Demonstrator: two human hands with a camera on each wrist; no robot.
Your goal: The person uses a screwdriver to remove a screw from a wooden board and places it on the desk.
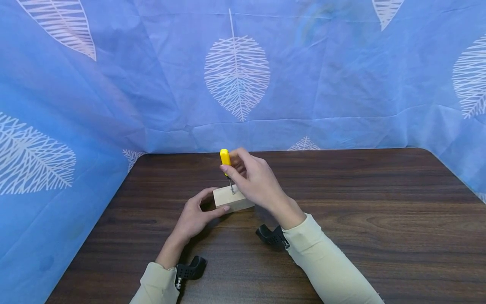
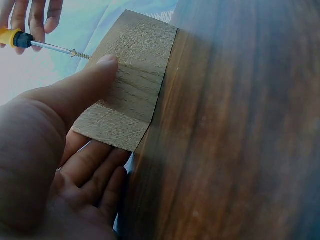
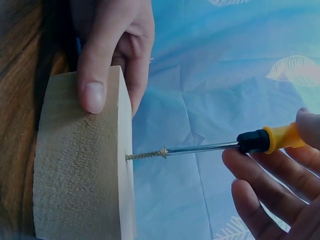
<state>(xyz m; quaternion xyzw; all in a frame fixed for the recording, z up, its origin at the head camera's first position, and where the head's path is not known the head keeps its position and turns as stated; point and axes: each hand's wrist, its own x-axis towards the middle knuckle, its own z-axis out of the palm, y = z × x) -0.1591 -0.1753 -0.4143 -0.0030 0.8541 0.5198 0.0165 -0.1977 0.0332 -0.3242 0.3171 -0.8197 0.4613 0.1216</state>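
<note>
A pale wooden block [image 1: 233,205] lies on the table, gripped at its left end by my left hand [image 1: 196,215], thumb on the near side and fingers behind. From the block's top face a screw [image 3: 146,155] stands up, its tip in the wood and most of its thread showing. My right hand [image 1: 262,179] holds a screwdriver [image 1: 225,157] by its yellow handle, with the black collar [image 3: 253,141] below the fingers. The screwdriver's metal shaft [image 3: 202,147] lines up with the screw, its tip at the screw head.
The dark wood-grain table [image 1: 364,211] spreads out around the block. Behind it and to the left hangs a blue cloth [image 1: 171,84] with white leaf prints. Black wrist mounts [image 1: 191,268] sit below both hands, by the pale sleeves [image 1: 326,257].
</note>
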